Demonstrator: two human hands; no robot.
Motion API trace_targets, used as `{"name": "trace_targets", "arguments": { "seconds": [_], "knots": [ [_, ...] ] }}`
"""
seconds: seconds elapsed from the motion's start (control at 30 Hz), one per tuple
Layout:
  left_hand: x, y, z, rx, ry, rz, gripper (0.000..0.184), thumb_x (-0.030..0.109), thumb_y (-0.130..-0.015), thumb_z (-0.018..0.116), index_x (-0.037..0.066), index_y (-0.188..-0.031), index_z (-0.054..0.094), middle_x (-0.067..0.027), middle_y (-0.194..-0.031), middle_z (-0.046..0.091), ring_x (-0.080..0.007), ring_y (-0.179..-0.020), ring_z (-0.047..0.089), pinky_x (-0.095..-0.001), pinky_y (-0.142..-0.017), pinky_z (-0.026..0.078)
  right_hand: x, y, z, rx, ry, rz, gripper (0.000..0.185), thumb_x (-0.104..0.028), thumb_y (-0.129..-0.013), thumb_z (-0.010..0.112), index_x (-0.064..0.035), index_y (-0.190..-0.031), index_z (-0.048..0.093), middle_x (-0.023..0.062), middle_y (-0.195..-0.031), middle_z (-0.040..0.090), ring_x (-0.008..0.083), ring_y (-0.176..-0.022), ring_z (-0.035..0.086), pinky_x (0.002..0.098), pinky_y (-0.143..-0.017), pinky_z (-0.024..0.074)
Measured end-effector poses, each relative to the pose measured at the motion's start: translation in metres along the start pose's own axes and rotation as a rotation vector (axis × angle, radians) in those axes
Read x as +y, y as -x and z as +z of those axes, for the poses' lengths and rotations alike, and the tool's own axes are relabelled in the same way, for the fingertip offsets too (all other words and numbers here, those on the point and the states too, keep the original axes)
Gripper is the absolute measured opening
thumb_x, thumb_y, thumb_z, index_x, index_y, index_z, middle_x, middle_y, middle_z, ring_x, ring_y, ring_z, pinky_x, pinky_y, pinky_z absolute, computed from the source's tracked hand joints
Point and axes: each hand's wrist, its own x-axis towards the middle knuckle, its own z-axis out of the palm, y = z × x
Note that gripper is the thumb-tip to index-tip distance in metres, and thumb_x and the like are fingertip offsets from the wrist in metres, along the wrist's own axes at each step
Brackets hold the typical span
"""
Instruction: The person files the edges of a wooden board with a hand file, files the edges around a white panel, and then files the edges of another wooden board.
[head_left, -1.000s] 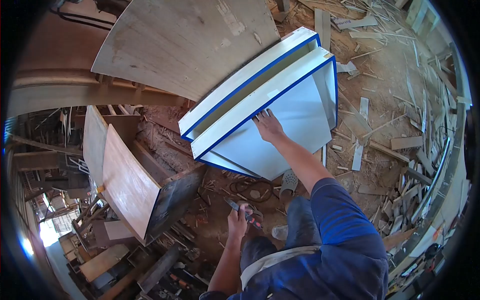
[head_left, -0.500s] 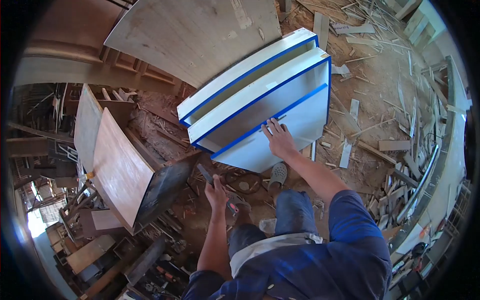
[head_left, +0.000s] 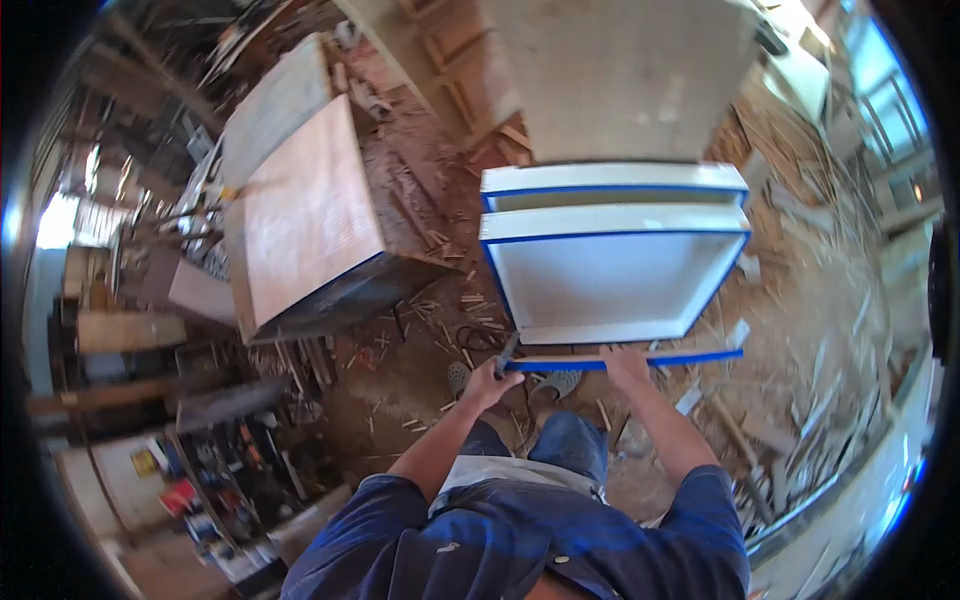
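Observation:
A white panel with a blue edge [head_left: 685, 357] is seen nearly edge-on in front of me, apart from the open front of a white cabinet with blue edging [head_left: 615, 218]. My right hand [head_left: 627, 369] grips the panel's upper edge near its middle. At the panel's left end, my left hand [head_left: 487, 384] is closed around a flat grey-bladed tool [head_left: 508, 352] and touches the panel or lies right beside it; which one I cannot tell. The tool's handle is hidden in my fist. Inside, the cabinet's lower compartment is white and open toward me.
A large plywood sheet [head_left: 620, 80] stands behind the cabinet. To the left is a box-like piece with a pale wooden top [head_left: 310, 225]. Wood scraps and sticks [head_left: 770, 425] litter the floor at right. A cluttered shelf with tools [head_left: 240, 470] stands at lower left.
The panel has come away from the cabinet front toward me, exposing the compartment. My left hand, still with the tool, has moved to the panel's left end. My view has turned left.

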Motion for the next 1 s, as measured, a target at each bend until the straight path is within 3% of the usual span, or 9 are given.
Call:
{"name": "trace_targets", "arguments": {
  "seconds": [0.1, 0.13, 0.2, 0.3, 0.43, 0.57, 0.73, 0.87, 1.0],
  "knots": [
    [-0.015, 0.009, -0.003, -0.069, 0.012, 0.006, 0.044, 0.038, -0.090, 0.089, 0.007, -0.120, 0.077, -0.0182, -0.101, 0.078, -0.0357, -0.096, 0.076, -0.0472, -0.090, 0.058, 0.008, 0.005, 0.009, -0.005, 0.077, -0.069, 0.028, -0.017, -0.091, 0.072, -0.0072, -0.117, 0.069, 0.0219, -0.097, 0.077, 0.0445, -0.095, 0.077, 0.0578, -0.082, 0.0593],
    [0.004, 0.013, -0.016, -0.153, -0.026, -0.161, 0.044, 0.034, -0.091, 0.089, 0.008, -0.124, 0.076, -0.0195, -0.107, 0.078, -0.0353, -0.105, 0.077, -0.0486, -0.095, 0.057, 0.014, 0.005, 0.022, -0.022, 0.086, -0.075, 0.030, -0.018, -0.089, 0.074, -0.0081, -0.116, 0.069, 0.0219, -0.094, 0.077, 0.0454, -0.094, 0.076, 0.0582, -0.081, 0.0592],
    [-0.010, 0.019, -0.014, -0.077, 0.003, -0.055, 0.044, 0.031, -0.090, 0.090, 0.009, -0.126, 0.075, -0.0192, -0.107, 0.078, -0.0338, -0.103, 0.077, -0.0475, -0.094, 0.057, 0.007, 0.022, 0.011, 0.097, 0.116, -0.116, 0.029, -0.014, -0.086, 0.075, -0.0085, -0.114, 0.069, 0.0225, -0.092, 0.077, 0.0448, -0.092, 0.077, 0.0586, -0.081, 0.0591],
    [-0.006, 0.028, -0.041, -0.106, 0.125, -0.031, 0.047, 0.027, -0.088, 0.092, 0.011, -0.129, 0.075, -0.0133, -0.104, 0.078, -0.0251, -0.096, 0.074, -0.0416, -0.089, 0.057, -0.028, 0.049, -0.057, -0.146, 0.144, -0.025, 0.034, -0.012, -0.089, 0.072, -0.0069, -0.122, 0.071, 0.0235, -0.101, 0.078, 0.0441, -0.099, 0.077, 0.0593, -0.085, 0.0586],
    [-0.046, 0.046, -0.084, 0.009, 0.329, 0.012, 0.047, 0.023, -0.088, 0.092, 0.010, -0.131, 0.076, -0.0012, -0.091, 0.072, -0.0153, -0.083, 0.068, -0.0344, -0.082, 0.057, -0.067, 0.068, -0.118, 0.031, 0.056, -0.004, 0.026, -0.013, -0.083, 0.079, -0.0072, -0.108, 0.073, 0.0236, -0.091, 0.077, 0.0452, -0.091, 0.076, 0.0571, -0.080, 0.0584],
    [-0.167, 0.051, -0.102, 0.338, 0.577, -0.144, 0.032, 0.020, -0.090, 0.090, 0.004, -0.117, 0.081, 0.0019, -0.088, 0.073, -0.0101, -0.077, 0.067, -0.0299, -0.075, 0.057, -0.180, 0.095, -0.233, 0.194, -0.065, -0.014, 0.019, -0.017, -0.084, 0.084, -0.0073, -0.097, 0.073, 0.0216, -0.086, 0.076, 0.0450, -0.084, 0.076, 0.0543, -0.076, 0.0584],
    [-0.195, 0.068, -0.183, 0.539, 0.871, -0.475, 0.032, 0.033, -0.094, 0.089, 0.006, -0.111, 0.085, 0.0020, -0.085, 0.074, -0.0086, -0.075, 0.065, -0.0308, -0.069, 0.055, -0.350, 0.114, -0.369, 0.251, -0.053, 0.029, 0.023, -0.017, -0.083, 0.088, -0.0054, -0.097, 0.073, 0.0201, -0.085, 0.077, 0.0382, -0.082, 0.078, 0.0466, -0.076, 0.0592],
    [-0.203, 0.063, -0.232, 0.379, 0.942, -0.395, 0.058, 0.045, -0.094, 0.089, 0.002, -0.130, 0.077, -0.0003, -0.101, 0.077, -0.0087, -0.077, 0.063, -0.0295, -0.065, 0.049, -0.474, 0.146, -0.438, 0.363, -0.138, 0.069, 0.028, -0.009, -0.078, 0.093, -0.0020, -0.100, 0.077, 0.0172, -0.084, 0.077, 0.0265, -0.076, 0.077, 0.0386, -0.074, 0.0580],
    [-0.207, 0.040, -0.265, 0.397, 1.155, -0.242, 0.076, 0.047, -0.095, 0.088, -0.001, -0.149, 0.064, -0.0031, -0.118, 0.075, -0.0088, -0.081, 0.062, -0.0282, -0.064, 0.046, -0.514, 0.188, -0.469, 0.793, 0.060, -0.117, 0.059, -0.001, -0.076, 0.095, 0.0016, -0.130, 0.071, 0.0138, -0.110, 0.076, 0.0226, -0.099, 0.074, 0.0377, -0.082, 0.0586]
  ]
}}
